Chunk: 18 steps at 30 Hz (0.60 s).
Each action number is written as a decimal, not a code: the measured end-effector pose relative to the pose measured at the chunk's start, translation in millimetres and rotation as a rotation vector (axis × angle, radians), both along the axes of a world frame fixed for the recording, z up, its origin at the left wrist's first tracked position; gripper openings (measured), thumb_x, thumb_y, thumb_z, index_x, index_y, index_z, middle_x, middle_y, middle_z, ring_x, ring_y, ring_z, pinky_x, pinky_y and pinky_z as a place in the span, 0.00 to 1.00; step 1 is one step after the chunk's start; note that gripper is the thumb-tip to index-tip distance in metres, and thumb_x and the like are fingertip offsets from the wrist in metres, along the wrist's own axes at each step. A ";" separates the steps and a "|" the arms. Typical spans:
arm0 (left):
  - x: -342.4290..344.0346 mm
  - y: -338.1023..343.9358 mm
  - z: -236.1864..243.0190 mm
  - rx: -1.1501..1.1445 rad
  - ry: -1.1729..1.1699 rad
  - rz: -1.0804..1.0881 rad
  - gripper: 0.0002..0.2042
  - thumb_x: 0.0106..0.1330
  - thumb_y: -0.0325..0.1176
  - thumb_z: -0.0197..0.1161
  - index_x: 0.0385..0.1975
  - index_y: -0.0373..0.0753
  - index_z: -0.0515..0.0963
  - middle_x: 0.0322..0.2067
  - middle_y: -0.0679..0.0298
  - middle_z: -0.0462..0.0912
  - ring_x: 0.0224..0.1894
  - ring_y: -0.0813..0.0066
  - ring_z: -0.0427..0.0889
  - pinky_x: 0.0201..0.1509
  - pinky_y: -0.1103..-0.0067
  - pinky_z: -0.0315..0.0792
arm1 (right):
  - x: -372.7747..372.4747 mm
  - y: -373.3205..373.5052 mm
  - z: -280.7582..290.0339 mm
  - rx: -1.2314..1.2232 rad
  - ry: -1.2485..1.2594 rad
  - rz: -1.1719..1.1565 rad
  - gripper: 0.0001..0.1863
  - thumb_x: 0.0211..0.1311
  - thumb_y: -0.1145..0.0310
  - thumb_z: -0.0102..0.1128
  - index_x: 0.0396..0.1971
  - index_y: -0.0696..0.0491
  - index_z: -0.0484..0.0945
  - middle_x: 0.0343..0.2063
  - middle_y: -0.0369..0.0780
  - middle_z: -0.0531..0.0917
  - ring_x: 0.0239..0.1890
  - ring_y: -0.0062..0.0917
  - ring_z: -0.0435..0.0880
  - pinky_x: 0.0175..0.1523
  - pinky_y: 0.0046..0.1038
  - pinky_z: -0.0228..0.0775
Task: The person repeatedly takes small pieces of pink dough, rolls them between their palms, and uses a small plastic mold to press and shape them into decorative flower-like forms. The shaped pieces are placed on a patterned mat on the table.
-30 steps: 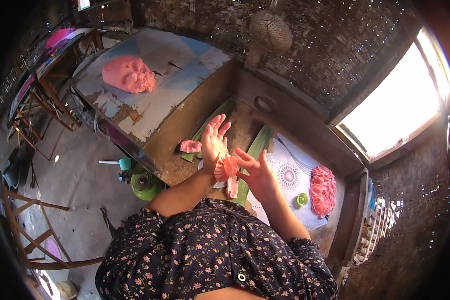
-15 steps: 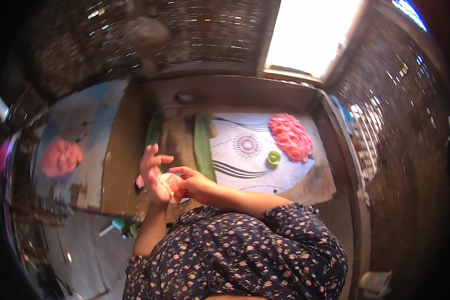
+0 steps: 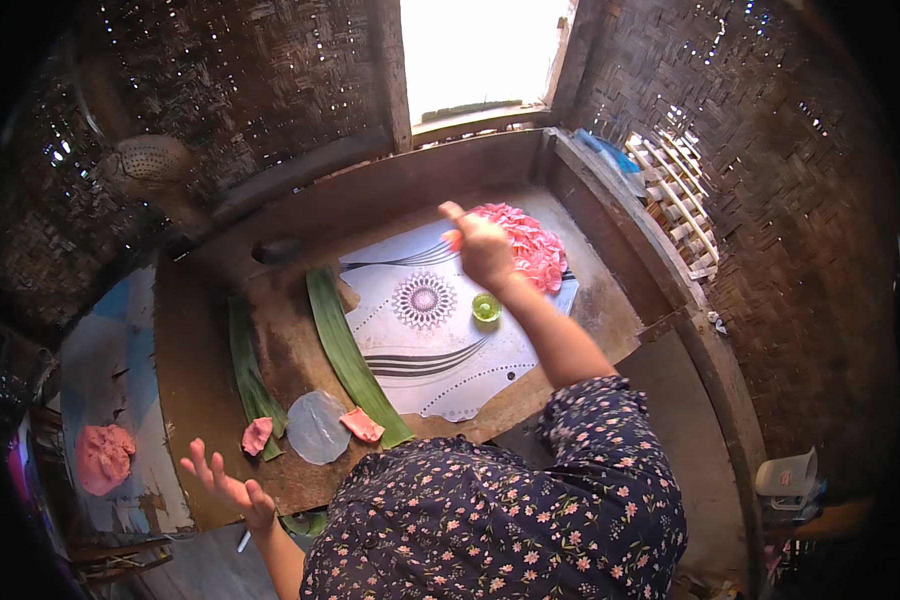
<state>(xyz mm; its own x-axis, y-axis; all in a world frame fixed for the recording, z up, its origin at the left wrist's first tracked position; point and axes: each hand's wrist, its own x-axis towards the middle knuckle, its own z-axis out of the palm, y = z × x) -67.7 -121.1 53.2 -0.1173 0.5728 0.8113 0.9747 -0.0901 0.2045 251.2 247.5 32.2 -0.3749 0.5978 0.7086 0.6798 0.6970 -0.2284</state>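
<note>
My right hand (image 3: 485, 252) reaches out over the patterned white sheet (image 3: 390, 325), beside a pile of thin pink dough pieces (image 3: 538, 250). Its fingers are closed, with a bit of pink showing at the fingertips. Down at the left, my left hand (image 3: 232, 490) is raised palm up, fingers spread, holding nothing. Near it lie a small pink dough lump (image 3: 257, 436), a round translucent plastic sheet (image 3: 318, 427) and a flattish pink dough piece (image 3: 362, 425). A small green bowl (image 3: 486, 308) stands just below the pile.
Two long green leaf strips (image 3: 355, 360) lie on the wooden surface. A larger pink dough lump (image 3: 105, 460) rests on the blue and white board at left. Raised wooden edges (image 3: 620, 215) border the work area. A pale plastic jug (image 3: 785, 475) stands at the right.
My right hand has left my left palm and swung up and right to the pink pile. My left hand has dropped lower left, its palm now bare. The view has turned.
</note>
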 end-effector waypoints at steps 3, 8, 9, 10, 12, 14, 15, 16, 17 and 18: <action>-0.3 -18.0 -7.5 -0.016 -0.038 0.068 0.26 0.64 0.46 0.40 0.59 0.40 0.60 0.61 0.50 0.59 0.64 0.55 0.56 0.68 0.57 0.35 | 74.8 50.9 0.0 -0.093 -0.210 -0.348 0.26 0.51 0.70 0.56 0.54 0.45 0.67 0.30 0.40 0.78 0.31 0.33 0.79 0.36 0.34 0.73; 4.5 -30.3 -11.4 -0.108 -0.054 0.196 0.24 0.64 0.42 0.39 0.58 0.36 0.60 0.61 0.49 0.59 0.64 0.54 0.57 0.68 0.57 0.37 | 155.7 101.6 -3.5 -0.514 -0.033 -0.617 0.32 0.46 0.68 0.58 0.56 0.45 0.63 0.39 0.41 0.80 0.40 0.33 0.80 0.45 0.35 0.72; 5.4 -29.8 -10.2 -0.134 -0.046 0.225 0.24 0.64 0.41 0.39 0.58 0.36 0.60 0.60 0.49 0.59 0.64 0.54 0.58 0.68 0.57 0.37 | 163.3 110.2 -7.2 -0.566 -0.014 -0.690 0.33 0.45 0.68 0.58 0.56 0.45 0.63 0.39 0.41 0.80 0.42 0.33 0.80 0.47 0.36 0.72; 5.4 -28.8 -9.0 -0.147 -0.033 0.216 0.24 0.63 0.40 0.40 0.58 0.36 0.60 0.60 0.48 0.59 0.64 0.53 0.58 0.68 0.56 0.37 | 167.6 117.7 -13.1 -0.554 -0.037 -0.756 0.34 0.44 0.68 0.58 0.57 0.46 0.62 0.39 0.41 0.81 0.44 0.34 0.79 0.48 0.34 0.72; 5.7 -25.1 -5.3 -0.186 0.021 0.237 0.24 0.63 0.39 0.41 0.57 0.35 0.60 0.60 0.47 0.59 0.64 0.53 0.57 0.68 0.56 0.37 | 173.5 133.0 -26.2 -0.666 0.022 -0.766 0.35 0.44 0.68 0.58 0.58 0.48 0.62 0.40 0.42 0.81 0.45 0.35 0.79 0.48 0.33 0.71; 6.4 -20.8 -1.8 -0.213 0.060 0.249 0.24 0.63 0.40 0.42 0.57 0.35 0.61 0.60 0.48 0.59 0.64 0.53 0.56 0.68 0.57 0.37 | 173.6 149.7 -40.9 -0.745 0.152 -0.764 0.35 0.43 0.71 0.58 0.58 0.49 0.62 0.42 0.46 0.80 0.46 0.37 0.78 0.51 0.33 0.70; 7.3 -19.3 -0.2 -0.219 0.070 0.252 0.24 0.63 0.40 0.42 0.57 0.35 0.61 0.61 0.50 0.59 0.65 0.54 0.56 0.68 0.58 0.37 | 172.4 157.7 -48.3 -0.756 0.197 -0.742 0.35 0.43 0.71 0.57 0.58 0.50 0.62 0.43 0.47 0.79 0.47 0.38 0.78 0.52 0.34 0.69; 8.2 -17.8 1.0 -0.225 0.080 0.254 0.24 0.64 0.40 0.42 0.57 0.35 0.61 0.61 0.51 0.59 0.65 0.54 0.55 0.68 0.58 0.37 | 169.8 166.1 -55.5 -0.751 0.237 -0.731 0.34 0.44 0.71 0.57 0.58 0.50 0.62 0.43 0.49 0.78 0.48 0.39 0.77 0.53 0.34 0.68; 9.8 -17.0 2.1 -0.234 0.084 0.269 0.24 0.64 0.40 0.42 0.57 0.35 0.61 0.61 0.51 0.59 0.65 0.54 0.55 0.68 0.58 0.37 | 167.5 174.1 -62.4 -0.755 0.274 -0.735 0.34 0.44 0.72 0.56 0.57 0.50 0.63 0.44 0.50 0.78 0.49 0.40 0.76 0.54 0.35 0.67; 11.8 -17.0 3.0 -0.244 0.086 0.284 0.24 0.63 0.40 0.43 0.57 0.35 0.61 0.61 0.51 0.59 0.65 0.54 0.55 0.68 0.58 0.37 | 164.4 182.2 -69.1 -0.740 0.297 -0.734 0.32 0.46 0.72 0.55 0.57 0.51 0.63 0.46 0.53 0.76 0.51 0.42 0.74 0.56 0.35 0.65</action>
<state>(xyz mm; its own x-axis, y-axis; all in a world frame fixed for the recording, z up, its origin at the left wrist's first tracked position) -55.9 -138.1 56.3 -0.2366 0.7050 0.6686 0.9683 0.2275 0.1028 415.5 429.7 -37.0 0.3758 0.9230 0.0832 0.7232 -0.2359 -0.6491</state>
